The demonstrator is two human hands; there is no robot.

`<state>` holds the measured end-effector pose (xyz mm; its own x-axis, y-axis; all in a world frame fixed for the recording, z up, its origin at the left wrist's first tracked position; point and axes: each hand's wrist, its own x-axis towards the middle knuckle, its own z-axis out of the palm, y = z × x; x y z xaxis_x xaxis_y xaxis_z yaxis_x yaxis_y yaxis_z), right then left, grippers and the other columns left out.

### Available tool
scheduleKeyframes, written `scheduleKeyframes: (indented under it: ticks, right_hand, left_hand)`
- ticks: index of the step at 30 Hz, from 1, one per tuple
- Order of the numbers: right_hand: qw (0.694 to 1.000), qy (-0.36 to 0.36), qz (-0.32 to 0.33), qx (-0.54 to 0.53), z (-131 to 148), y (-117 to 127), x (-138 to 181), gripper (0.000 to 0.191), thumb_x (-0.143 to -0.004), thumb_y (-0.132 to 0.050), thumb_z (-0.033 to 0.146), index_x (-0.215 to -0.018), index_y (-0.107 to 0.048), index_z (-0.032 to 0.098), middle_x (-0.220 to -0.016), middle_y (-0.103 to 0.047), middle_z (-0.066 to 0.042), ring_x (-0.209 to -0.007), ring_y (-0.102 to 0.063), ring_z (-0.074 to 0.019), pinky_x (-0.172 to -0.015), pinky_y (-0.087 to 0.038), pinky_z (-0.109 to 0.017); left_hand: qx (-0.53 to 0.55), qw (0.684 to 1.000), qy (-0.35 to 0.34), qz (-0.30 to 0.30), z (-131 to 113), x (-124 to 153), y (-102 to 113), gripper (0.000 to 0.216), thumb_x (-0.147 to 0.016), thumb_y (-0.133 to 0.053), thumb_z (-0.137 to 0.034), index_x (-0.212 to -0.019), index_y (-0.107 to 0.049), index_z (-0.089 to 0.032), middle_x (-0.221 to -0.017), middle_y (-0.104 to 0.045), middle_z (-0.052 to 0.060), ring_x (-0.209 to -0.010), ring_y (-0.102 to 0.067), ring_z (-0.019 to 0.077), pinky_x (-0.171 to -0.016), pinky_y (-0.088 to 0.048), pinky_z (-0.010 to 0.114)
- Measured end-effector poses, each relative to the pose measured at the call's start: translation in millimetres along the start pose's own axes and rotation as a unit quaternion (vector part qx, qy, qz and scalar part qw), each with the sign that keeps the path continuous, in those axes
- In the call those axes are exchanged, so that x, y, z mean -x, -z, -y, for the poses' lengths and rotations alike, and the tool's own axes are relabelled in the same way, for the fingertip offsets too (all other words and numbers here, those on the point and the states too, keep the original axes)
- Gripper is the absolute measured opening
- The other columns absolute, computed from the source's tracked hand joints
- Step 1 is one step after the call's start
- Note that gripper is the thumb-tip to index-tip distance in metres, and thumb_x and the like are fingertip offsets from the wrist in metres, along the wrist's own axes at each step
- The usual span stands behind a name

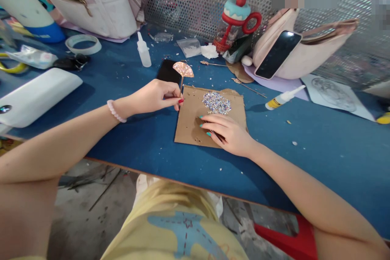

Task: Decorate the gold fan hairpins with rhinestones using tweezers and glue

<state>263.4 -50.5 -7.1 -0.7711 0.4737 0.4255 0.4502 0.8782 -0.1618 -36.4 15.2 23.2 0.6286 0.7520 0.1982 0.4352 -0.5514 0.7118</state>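
Observation:
Pinched between the thumb and fingers of my left hand [161, 94] is the thin stem of a fan-shaped hairpin [183, 69], held upright with its sparkling head on top. A square of brown cardboard [189, 128] lies beside that hand, bearing a pile of small shiny rhinestones [217, 102]. Over the near right part of the cardboard, my right hand [233, 134] is closed around slim metal tweezers [217, 135]. Their tips are mostly hidden by my fingers, so I cannot tell whether they grip a stone. A black flat object [168, 71] lies behind my left hand.
A clear dropper bottle [144, 50] stands back left; a yellow-labelled glue bottle [283, 98] is tipped at right. Two more hairpins, one a metal stick [254, 90], lie behind the cardboard. A phone [278, 55] leans on a pink bag [323, 55]. A white device [39, 95] sits left.

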Motion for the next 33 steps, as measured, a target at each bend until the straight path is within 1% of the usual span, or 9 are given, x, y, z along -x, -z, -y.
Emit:
scheduleKeyframes:
  ticks: [3, 11, 17, 20, 25, 29, 33]
  right_hand:
    - [1.0, -0.001, 0.0, -0.011, 0, -1, 0, 0.024, -0.099, -0.052, 0.016, -0.118, -0.066, 0.019, -0.127, -0.072, -0.014, -0.118, -0.07, -0.0251, -0.1, -0.063, -0.046]
    - [1.0, 0.0, 0.002, -0.016, 0, -1, 0, 0.024, -0.099, -0.051, 0.015, -0.117, -0.067, 0.016, -0.126, -0.072, -0.015, -0.117, -0.07, -0.0255, -0.099, -0.062, -0.045]
    - [1.0, -0.006, 0.005, -0.013, 0, -1, 0, 0.024, -0.099, -0.051, 0.016, -0.117, -0.068, 0.017, -0.128, -0.072, -0.015, -0.118, -0.069, -0.0264, -0.1, -0.062, -0.047]
    - [1.0, 0.001, -0.001, -0.015, 0, -1, 0, 0.024, -0.099, -0.051, 0.016, -0.116, -0.068, 0.016, -0.127, -0.072, -0.015, -0.117, -0.07, -0.026, -0.099, -0.062, -0.046]
    - [1.0, 0.0, 0.0, -0.022, -2, -1, 0, 0.025, -0.099, -0.051, 0.015, -0.118, -0.068, 0.018, -0.126, -0.072, -0.014, -0.119, -0.069, -0.0252, -0.101, -0.061, -0.046]
    - [1.0, -0.001, 0.001, -0.02, -2, -1, 1, 0.025, -0.099, -0.051, 0.016, -0.118, -0.068, 0.018, -0.127, -0.072, -0.014, -0.12, -0.069, -0.026, -0.1, -0.062, -0.047]
    - [1.0, -0.005, 0.005, -0.021, -2, -2, 1, 0.025, -0.099, -0.051, 0.016, -0.118, -0.068, 0.018, -0.127, -0.072, -0.014, -0.119, -0.069, -0.0261, -0.1, -0.062, -0.048]
  left_hand:
    - [-0.014, 1.0, -0.009, 0.011, -2, 0, 2, 0.026, -0.093, -0.059, -0.04, -0.084, -0.065, -0.017, -0.08, -0.077, 0.003, -0.079, -0.073, 0.0155, -0.075, -0.054, 0.025]
    - [-0.022, 0.999, -0.016, 0.018, -3, -1, 2, 0.025, -0.094, -0.06, -0.038, -0.084, -0.068, -0.016, -0.082, -0.078, 0.003, -0.078, -0.073, 0.0146, -0.071, -0.052, 0.024]
    - [0.013, 0.999, -0.023, 0.021, 3, -4, -1, 0.024, -0.094, -0.061, -0.037, -0.084, -0.065, -0.016, -0.08, -0.077, 0.003, -0.077, -0.074, 0.0143, -0.071, -0.055, 0.024]
    - [0.035, 0.999, -0.026, 0.02, 9, -5, -4, 0.022, -0.095, -0.059, -0.038, -0.088, -0.065, -0.017, -0.079, -0.076, 0.002, -0.075, -0.075, 0.0144, -0.07, -0.056, 0.024]
    - [0.068, 0.997, -0.026, 0.015, 17, -4, -6, 0.025, -0.099, -0.055, -0.039, -0.092, -0.064, -0.017, -0.088, -0.076, 0.004, -0.072, -0.075, 0.0146, -0.072, -0.06, 0.028]
    - [0.073, 0.997, -0.022, 0.002, 15, -2, -3, 0.022, -0.098, -0.057, -0.037, -0.093, -0.065, -0.017, -0.087, -0.075, 0.004, -0.07, -0.074, 0.0146, -0.071, -0.06, 0.028]
    - [0.069, 0.997, -0.02, 0.003, 10, -1, -1, 0.022, -0.098, -0.058, -0.035, -0.092, -0.067, -0.017, -0.086, -0.075, 0.003, -0.075, -0.075, 0.0149, -0.073, -0.059, 0.027]
